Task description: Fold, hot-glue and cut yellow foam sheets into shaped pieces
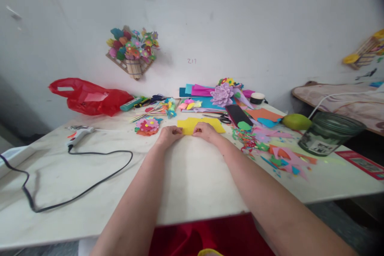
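Note:
A yellow foam sheet (210,125) lies flat on the white table (186,176) in front of me. My left hand (169,133) rests at its near left edge with the fingers curled and pinching the sheet. At the near middle edge my right hand (204,131) pinches the same sheet, fingers closed. Both forearms stretch out over the table toward it. A finished pink and orange foam flower (147,125) sits just left of my left hand.
A glue gun (78,133) with a black cord (90,176) lies at the left, near a red plastic bag (90,97). Scissors (222,117), coloured foam sheets (204,93), a purple paper flower (221,94) and scattered scraps (282,156) fill the right. A green glass jar (328,133) stands far right.

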Action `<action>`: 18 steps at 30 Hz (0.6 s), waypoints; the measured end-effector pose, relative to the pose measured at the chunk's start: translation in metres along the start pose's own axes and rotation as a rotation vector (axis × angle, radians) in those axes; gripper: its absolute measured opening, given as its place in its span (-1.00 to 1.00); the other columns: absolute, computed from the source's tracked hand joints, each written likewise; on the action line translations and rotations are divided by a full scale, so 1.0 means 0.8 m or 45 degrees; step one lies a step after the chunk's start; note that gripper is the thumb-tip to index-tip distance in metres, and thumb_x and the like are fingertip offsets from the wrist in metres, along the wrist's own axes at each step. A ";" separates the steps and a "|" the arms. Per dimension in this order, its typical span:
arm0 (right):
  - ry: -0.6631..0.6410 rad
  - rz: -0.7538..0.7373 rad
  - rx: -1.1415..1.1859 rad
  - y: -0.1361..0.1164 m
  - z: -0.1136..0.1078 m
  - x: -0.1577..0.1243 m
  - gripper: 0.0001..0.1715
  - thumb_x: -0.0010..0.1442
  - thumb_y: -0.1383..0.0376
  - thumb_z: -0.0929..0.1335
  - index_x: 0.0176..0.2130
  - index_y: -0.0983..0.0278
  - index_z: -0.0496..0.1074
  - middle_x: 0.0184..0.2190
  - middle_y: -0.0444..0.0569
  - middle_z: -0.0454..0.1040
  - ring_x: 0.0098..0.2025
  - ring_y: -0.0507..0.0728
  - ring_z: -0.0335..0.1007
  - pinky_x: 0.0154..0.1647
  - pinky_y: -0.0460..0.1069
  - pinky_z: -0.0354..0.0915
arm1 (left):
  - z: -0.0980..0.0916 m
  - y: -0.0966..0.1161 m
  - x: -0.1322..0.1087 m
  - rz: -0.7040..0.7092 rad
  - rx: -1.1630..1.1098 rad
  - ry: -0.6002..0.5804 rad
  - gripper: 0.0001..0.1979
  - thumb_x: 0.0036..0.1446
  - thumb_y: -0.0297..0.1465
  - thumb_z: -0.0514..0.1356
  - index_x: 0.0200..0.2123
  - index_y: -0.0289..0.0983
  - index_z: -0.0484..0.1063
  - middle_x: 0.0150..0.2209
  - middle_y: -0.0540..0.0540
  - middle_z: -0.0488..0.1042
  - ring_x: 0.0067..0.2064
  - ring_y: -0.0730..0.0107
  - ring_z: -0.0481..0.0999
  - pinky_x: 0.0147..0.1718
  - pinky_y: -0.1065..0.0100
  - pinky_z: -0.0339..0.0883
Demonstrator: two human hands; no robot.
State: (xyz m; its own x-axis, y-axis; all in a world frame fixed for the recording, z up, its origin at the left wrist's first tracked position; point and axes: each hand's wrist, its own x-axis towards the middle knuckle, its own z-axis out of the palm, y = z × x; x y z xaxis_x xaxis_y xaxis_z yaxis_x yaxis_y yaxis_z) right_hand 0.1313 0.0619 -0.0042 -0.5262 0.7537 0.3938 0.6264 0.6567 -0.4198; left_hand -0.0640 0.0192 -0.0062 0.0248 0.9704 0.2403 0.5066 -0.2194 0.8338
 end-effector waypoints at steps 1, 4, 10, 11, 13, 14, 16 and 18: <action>0.004 -0.007 0.013 0.000 0.001 0.000 -0.97 -0.06 0.36 0.39 -0.47 0.29 0.46 -0.45 -0.12 0.42 -0.39 0.00 0.28 -0.37 -0.13 0.14 | 0.000 -0.001 0.001 0.007 -0.016 -0.003 -0.84 -0.27 -0.37 0.26 -0.52 -0.29 0.44 -0.21 -0.16 0.51 -0.19 0.28 0.48 -0.17 0.34 0.29; 0.010 -0.033 0.034 0.000 0.003 0.000 -0.97 -0.06 0.37 0.39 -0.47 0.28 0.46 -0.45 -0.13 0.42 -0.40 -0.01 0.28 -0.37 -0.13 0.13 | 0.000 -0.004 0.002 0.015 -0.019 -0.006 -0.86 -0.27 -0.37 0.26 -0.53 -0.29 0.43 -0.21 -0.16 0.51 -0.18 0.27 0.48 -0.17 0.34 0.29; 0.007 -0.016 0.013 -0.002 0.005 0.001 -0.96 -0.05 0.34 0.40 -0.50 0.29 0.47 -0.48 -0.12 0.40 -0.41 -0.01 0.27 -0.38 -0.13 0.13 | 0.000 -0.001 0.001 -0.016 0.040 -0.014 -0.85 -0.28 -0.37 0.25 -0.53 -0.30 0.45 -0.15 -0.17 0.48 -0.20 0.27 0.48 -0.18 0.33 0.28; 0.006 -0.010 0.011 -0.002 0.004 0.002 -0.96 -0.05 0.34 0.40 -0.50 0.29 0.47 -0.48 -0.12 0.40 -0.41 0.00 0.27 -0.38 -0.13 0.13 | -0.001 0.001 0.000 -0.021 0.050 -0.016 -0.86 -0.28 -0.37 0.25 -0.54 -0.30 0.45 -0.14 -0.16 0.48 -0.20 0.26 0.48 -0.18 0.33 0.28; 0.007 -0.003 0.007 -0.002 0.004 0.001 -0.96 -0.05 0.35 0.39 -0.50 0.29 0.46 -0.48 -0.12 0.40 -0.41 -0.01 0.27 -0.38 -0.13 0.13 | -0.002 0.004 -0.001 -0.023 0.068 -0.018 -0.86 -0.28 -0.36 0.25 -0.55 -0.29 0.46 -0.14 -0.15 0.48 -0.19 0.26 0.47 -0.16 0.33 0.26; 0.006 -0.004 0.004 -0.003 0.004 0.001 -0.96 -0.05 0.35 0.39 -0.50 0.29 0.46 -0.48 -0.12 0.40 -0.40 -0.01 0.27 -0.38 -0.13 0.13 | -0.002 0.005 -0.002 -0.025 0.076 -0.019 -0.86 -0.28 -0.35 0.25 -0.55 -0.29 0.46 -0.14 -0.13 0.48 -0.18 0.26 0.47 -0.16 0.34 0.26; 0.003 -0.002 -0.005 -0.003 0.004 0.001 -0.95 -0.04 0.34 0.39 -0.50 0.30 0.46 -0.48 -0.12 0.40 -0.40 -0.01 0.27 -0.38 -0.13 0.12 | -0.003 0.008 -0.003 -0.029 0.083 -0.023 -0.86 -0.27 -0.34 0.25 -0.56 -0.28 0.46 -0.15 -0.11 0.48 -0.17 0.26 0.46 -0.16 0.34 0.25; 0.001 -0.001 -0.016 -0.004 0.004 0.001 -0.94 -0.03 0.33 0.39 -0.49 0.30 0.46 -0.47 -0.11 0.40 -0.39 -0.01 0.27 -0.36 -0.13 0.12 | -0.003 0.010 -0.004 -0.032 0.087 -0.026 -0.87 -0.26 -0.34 0.25 -0.57 -0.28 0.47 -0.16 -0.09 0.49 -0.16 0.26 0.46 -0.16 0.35 0.25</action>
State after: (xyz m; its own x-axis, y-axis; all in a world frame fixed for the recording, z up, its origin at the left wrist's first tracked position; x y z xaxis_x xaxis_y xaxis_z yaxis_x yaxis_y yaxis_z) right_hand 0.1267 0.0603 -0.0052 -0.5265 0.7530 0.3947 0.6333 0.6571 -0.4088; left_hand -0.0622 0.0144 0.0010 0.0284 0.9776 0.2086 0.5646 -0.1879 0.8037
